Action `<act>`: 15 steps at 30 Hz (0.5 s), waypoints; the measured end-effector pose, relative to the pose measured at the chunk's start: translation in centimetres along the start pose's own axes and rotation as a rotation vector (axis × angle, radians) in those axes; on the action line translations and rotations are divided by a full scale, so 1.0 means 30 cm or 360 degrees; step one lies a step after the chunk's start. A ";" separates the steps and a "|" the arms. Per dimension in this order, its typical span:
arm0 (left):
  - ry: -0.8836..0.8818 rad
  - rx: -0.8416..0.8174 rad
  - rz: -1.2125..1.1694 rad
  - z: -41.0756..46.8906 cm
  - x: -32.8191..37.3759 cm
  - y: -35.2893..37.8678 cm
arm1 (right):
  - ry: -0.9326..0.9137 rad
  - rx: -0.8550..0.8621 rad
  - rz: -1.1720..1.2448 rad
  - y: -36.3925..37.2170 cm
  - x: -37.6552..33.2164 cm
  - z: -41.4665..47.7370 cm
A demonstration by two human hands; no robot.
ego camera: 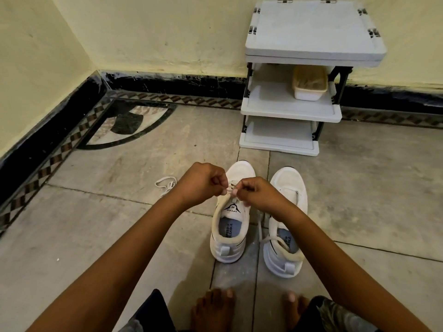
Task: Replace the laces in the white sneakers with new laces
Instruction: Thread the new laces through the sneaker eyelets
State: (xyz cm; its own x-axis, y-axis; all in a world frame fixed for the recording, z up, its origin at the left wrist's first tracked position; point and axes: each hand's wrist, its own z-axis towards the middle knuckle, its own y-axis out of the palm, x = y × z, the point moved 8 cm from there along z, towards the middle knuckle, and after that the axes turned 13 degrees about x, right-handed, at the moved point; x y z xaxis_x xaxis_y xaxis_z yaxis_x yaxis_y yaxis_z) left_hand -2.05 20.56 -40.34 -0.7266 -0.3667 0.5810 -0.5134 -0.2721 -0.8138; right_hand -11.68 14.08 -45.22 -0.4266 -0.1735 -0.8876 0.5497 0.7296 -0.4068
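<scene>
Two white sneakers stand side by side on the floor, toes pointing away from me. Over the lacing of the left sneaker, my left hand and my right hand are both pinched on a white lace. The hands almost touch above the tongue. The right sneaker has a loose lace hanging down its inner side. Another loose white lace lies on the floor left of my left hand, partly hidden by my wrist.
A low white plastic shoe rack stands against the far wall behind the sneakers, with a small tub on its middle shelf. My bare feet rest near the bottom edge. The walls meet in a corner at the far left.
</scene>
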 end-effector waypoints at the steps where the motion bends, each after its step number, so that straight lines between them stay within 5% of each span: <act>1: -0.0005 0.0029 0.0014 0.003 -0.001 0.000 | 0.0051 -0.0011 0.0038 0.007 0.007 -0.001; 11: -0.0125 0.0141 0.0006 0.007 -0.066 0.023 | 0.0178 0.0342 0.0379 -0.025 0.082 0.001; 15: -0.0322 -0.0042 0.0182 -0.045 -0.163 0.138 | 0.0261 0.0532 0.0307 -0.030 0.133 0.004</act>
State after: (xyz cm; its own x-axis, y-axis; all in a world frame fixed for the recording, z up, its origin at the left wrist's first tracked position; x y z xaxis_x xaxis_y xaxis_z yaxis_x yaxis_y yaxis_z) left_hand -1.24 22.44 -46.59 -0.6758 -0.5656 0.4726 -0.4464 -0.1962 -0.8731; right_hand -13.79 12.65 -48.43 -0.3868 0.0725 -0.9193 0.8222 0.4786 -0.3081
